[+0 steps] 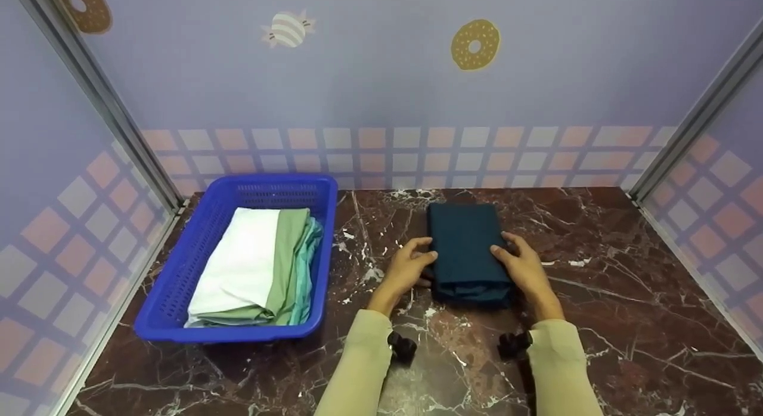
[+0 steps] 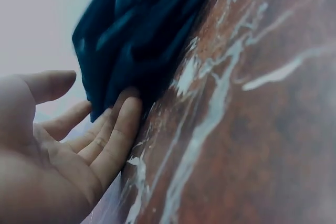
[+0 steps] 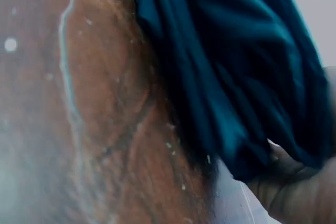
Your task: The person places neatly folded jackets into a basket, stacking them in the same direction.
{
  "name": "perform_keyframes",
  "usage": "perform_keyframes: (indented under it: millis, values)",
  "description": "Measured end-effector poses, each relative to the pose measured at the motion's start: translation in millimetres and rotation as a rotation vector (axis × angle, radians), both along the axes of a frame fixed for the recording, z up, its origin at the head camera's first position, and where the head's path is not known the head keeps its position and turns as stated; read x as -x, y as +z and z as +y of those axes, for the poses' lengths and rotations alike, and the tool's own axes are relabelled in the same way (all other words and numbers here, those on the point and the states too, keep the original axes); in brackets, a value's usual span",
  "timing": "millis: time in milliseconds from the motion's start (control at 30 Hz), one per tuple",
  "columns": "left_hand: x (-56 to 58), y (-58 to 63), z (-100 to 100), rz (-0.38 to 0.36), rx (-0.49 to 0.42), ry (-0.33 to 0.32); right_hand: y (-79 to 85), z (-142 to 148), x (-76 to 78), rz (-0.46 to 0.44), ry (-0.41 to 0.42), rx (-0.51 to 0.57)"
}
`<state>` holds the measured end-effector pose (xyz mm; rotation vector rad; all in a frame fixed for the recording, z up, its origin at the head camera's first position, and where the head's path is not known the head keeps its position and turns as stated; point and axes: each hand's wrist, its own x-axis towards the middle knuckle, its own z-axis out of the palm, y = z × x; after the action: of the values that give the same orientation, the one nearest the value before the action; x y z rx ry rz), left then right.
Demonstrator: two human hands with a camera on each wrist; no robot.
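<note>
A folded dark teal-blue garment [image 1: 466, 243] lies on the marble-patterned tabletop, its near end showing loose, bunched layers. At its left side is my left hand [image 1: 407, 266], fingers loosely extended; in the left wrist view the fingertips [image 2: 128, 106] touch the cloth's lower edge while the thumb stands apart from it. My right hand [image 1: 527, 273] holds the right edge, thumb over the top. The cloth [image 3: 226, 77] hides most of those fingers in the right wrist view. What kind of garment it is cannot be told.
To the left stands a blue plastic basket [image 1: 146, 309] holding folded white-and-green cloth [image 1: 244, 261] and turquoise cloth [image 1: 307, 273]. Patterned walls [image 1: 381, 94] enclose the tabletop [image 1: 644, 320] at the back and both sides. Small black devices [image 1: 402, 347] sit at both wrists.
</note>
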<state>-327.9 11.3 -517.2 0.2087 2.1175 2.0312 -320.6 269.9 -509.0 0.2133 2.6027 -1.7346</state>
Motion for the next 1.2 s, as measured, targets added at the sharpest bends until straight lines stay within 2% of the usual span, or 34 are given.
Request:
perform_keyframes:
  millis: [100, 267, 400, 567, 900, 1200]
  values:
    - [-0.4, 0.0, -0.1, -0.005, -0.007, 0.0, 1.1, 0.7, -0.4, -0.014, 0.03, -0.006]
    - [0.7, -1.2, -0.2, 0.054, 0.07, 0.04, 1.9, 2.1, -0.7, -0.024, 0.102, -0.023]
    - [1.6, -2.9, -2.3, 0.082, 0.104, 0.041, 1.9, 2.5, -1.8, -0.035, 0.14, -0.022]
    - [1.6, -4.8, -4.1, 0.064, 0.113, 0.025, 0.3, 1.7, -0.9, -0.029, 0.181, 0.027]
    - [-1.2, -3.7, -7.5, 0.047, 0.098, -0.042, 0.0, 3.6, -3.3, -0.031, 0.264, 0.067]
    - [-2.3, -2.0, -1.7, 0.059, 0.047, -0.013, 4.9, 2.4, -6.0, 0.009, 0.284, 0.072]
